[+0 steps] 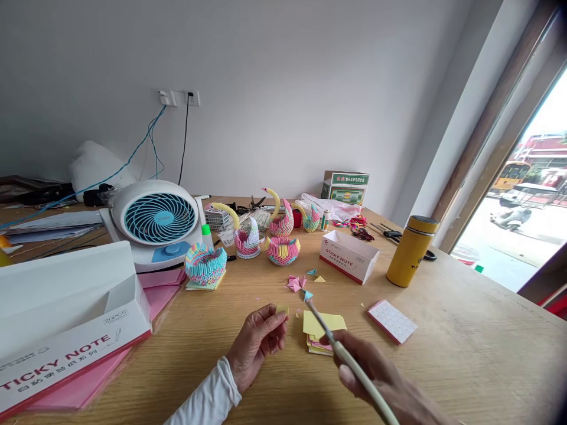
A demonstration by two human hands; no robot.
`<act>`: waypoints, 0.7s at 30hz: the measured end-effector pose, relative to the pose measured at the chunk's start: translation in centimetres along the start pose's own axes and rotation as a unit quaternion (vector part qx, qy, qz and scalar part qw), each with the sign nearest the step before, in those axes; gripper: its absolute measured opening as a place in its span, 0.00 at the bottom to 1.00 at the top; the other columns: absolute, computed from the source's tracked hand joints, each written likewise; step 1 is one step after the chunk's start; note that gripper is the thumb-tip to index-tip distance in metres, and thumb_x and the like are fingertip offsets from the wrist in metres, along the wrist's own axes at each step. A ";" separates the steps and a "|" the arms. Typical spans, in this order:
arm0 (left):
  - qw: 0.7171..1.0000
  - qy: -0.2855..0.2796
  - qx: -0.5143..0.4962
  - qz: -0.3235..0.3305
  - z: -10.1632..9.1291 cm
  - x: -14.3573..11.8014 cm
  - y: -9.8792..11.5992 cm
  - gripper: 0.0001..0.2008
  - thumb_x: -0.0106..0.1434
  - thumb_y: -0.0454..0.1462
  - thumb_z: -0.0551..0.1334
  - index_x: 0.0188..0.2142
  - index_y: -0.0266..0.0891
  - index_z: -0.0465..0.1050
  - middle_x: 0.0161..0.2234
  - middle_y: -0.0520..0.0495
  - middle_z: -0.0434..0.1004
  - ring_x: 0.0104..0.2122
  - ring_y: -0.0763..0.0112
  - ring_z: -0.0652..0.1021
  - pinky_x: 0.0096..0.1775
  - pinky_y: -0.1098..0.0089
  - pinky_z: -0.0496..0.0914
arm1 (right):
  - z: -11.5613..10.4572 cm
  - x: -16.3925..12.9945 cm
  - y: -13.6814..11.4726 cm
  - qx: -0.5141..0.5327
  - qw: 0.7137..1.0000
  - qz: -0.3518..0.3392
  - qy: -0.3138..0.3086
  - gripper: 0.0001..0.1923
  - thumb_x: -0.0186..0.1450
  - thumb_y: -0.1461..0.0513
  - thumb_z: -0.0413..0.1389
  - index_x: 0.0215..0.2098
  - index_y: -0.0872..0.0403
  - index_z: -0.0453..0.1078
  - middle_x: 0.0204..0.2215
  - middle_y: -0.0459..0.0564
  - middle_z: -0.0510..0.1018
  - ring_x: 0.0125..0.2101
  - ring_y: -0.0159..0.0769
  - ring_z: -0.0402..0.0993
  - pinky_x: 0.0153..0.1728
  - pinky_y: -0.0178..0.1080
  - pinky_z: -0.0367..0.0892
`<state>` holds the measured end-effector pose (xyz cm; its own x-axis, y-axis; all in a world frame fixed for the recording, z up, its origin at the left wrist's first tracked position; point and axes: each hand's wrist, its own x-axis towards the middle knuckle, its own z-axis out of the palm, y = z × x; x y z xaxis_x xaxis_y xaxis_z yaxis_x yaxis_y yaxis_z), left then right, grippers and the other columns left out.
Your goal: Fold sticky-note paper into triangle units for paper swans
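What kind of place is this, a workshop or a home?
Likely a paper-craft desk in a home or small shop: modular origami swans, sticky note boxes and a desk fan crowd a wooden table by a street-side window.

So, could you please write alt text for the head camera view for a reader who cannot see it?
At a wooden table, the left hand pinches a small yellow paper piece while the right hand holds a thin stick above a sticky note pile. Behind stand colourful origami swans, a desk fan and a yellow flask.
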<state>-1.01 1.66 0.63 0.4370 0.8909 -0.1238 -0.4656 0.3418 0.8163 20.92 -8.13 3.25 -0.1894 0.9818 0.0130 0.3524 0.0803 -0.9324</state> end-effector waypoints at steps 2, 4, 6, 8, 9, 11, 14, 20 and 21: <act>1.000 -0.009 0.016 0.011 -0.1 0.0 0.0 0.13 0.50 0.40 0.72 0.25 0.36 0.69 0.21 0.54 0.75 0.18 0.82 0.71 0.19 0.81 0.61 | 1.1 0.5 -0.7 -0.066 0.998 0.000 0.001 0.21 0.62 0.49 0.57 0.51 0.46 0.71 0.33 0.49 0.75 0.31 0.39 0.68 0.32 0.38 0.68; 0.999 -0.015 0.029 0.016 -0.1 0.0 0.0 0.13 0.51 0.40 0.71 0.25 0.36 0.69 0.21 0.54 0.75 0.18 0.81 0.71 0.20 0.80 0.60 | 1.6 1.0 -1.4 -0.100 0.995 -0.007 0.003 0.18 0.63 0.49 0.56 0.48 0.46 0.73 0.31 0.49 0.75 0.31 0.39 0.68 0.32 0.38 0.67; 0.999 -0.018 0.047 0.019 -0.1 0.0 0.1 0.13 0.52 0.40 0.71 0.25 0.36 0.69 0.21 0.54 0.75 0.18 0.81 0.71 0.20 0.80 0.59 | 1.8 1.4 -2.3 -0.093 0.995 -0.019 -0.003 0.16 0.62 0.50 0.56 0.42 0.49 0.76 0.28 0.49 0.74 0.28 0.38 0.67 0.28 0.36 0.66; 0.997 -0.022 0.069 0.020 0.0 -0.1 0.1 0.13 0.53 0.40 0.70 0.25 0.36 0.69 0.21 0.54 0.75 0.18 0.81 0.71 0.20 0.79 0.59 | 2.0 1.8 -3.0 -0.066 0.997 -0.030 -0.006 0.14 0.61 0.51 0.58 0.37 0.50 0.77 0.26 0.49 0.74 0.25 0.36 0.67 0.24 0.35 0.65; 0.996 -0.024 0.079 0.021 0.0 -0.1 0.2 0.13 0.53 0.41 0.70 0.25 0.36 0.69 0.21 0.54 0.75 0.18 0.81 0.71 0.20 0.79 0.58 | 2.1 2.0 -3.3 -0.054 0.998 -0.032 -0.006 0.13 0.60 0.52 0.58 0.36 0.51 0.77 0.25 0.48 0.74 0.23 0.35 0.66 0.22 0.34 0.64; 0.995 -0.026 0.092 0.019 0.1 -0.1 0.1 0.13 0.54 0.41 0.69 0.26 0.36 0.69 0.21 0.53 0.75 0.18 0.81 0.71 0.20 0.79 0.58 | 2.3 2.2 -3.5 -0.037 0.999 -0.028 -0.005 0.12 0.60 0.53 0.59 0.34 0.51 0.78 0.25 0.48 0.75 0.21 0.34 0.66 0.20 0.34 0.63; 0.994 -0.029 0.101 0.015 0.1 -0.1 0.0 0.14 0.54 0.43 0.69 0.26 0.36 0.67 0.21 0.52 0.77 0.17 0.80 0.71 0.20 0.78 0.57 | 2.6 2.5 -3.4 -0.041 0.999 -0.015 -0.004 0.14 0.60 0.52 0.58 0.33 0.53 0.77 0.25 0.48 0.74 0.21 0.33 0.65 0.20 0.34 0.62; 0.994 -0.021 0.102 0.007 0.0 0.0 -0.1 0.15 0.53 0.43 0.69 0.27 0.37 0.66 0.22 0.51 0.78 0.17 0.80 0.71 0.20 0.78 0.56 | 2.7 2.6 -4.0 -0.064 0.997 0.040 -0.015 0.19 0.61 0.49 0.55 0.35 0.56 0.76 0.26 0.47 0.70 0.23 0.33 0.64 0.23 0.33 0.63; 0.995 -0.019 0.099 0.006 0.0 0.0 -0.1 0.15 0.52 0.43 0.69 0.27 0.37 0.66 0.22 0.51 0.78 0.17 0.80 0.71 0.20 0.78 0.56 | 2.7 2.5 -4.3 -0.062 0.997 0.053 -0.019 0.20 0.62 0.48 0.54 0.36 0.56 0.75 0.27 0.47 0.70 0.24 0.33 0.64 0.24 0.34 0.64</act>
<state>-0.98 1.60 0.58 0.4637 0.8809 -0.0950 -0.3123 0.2628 0.9129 16.49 -6.45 6.28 -0.1782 0.9791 -0.0984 0.4823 -0.0003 -0.8760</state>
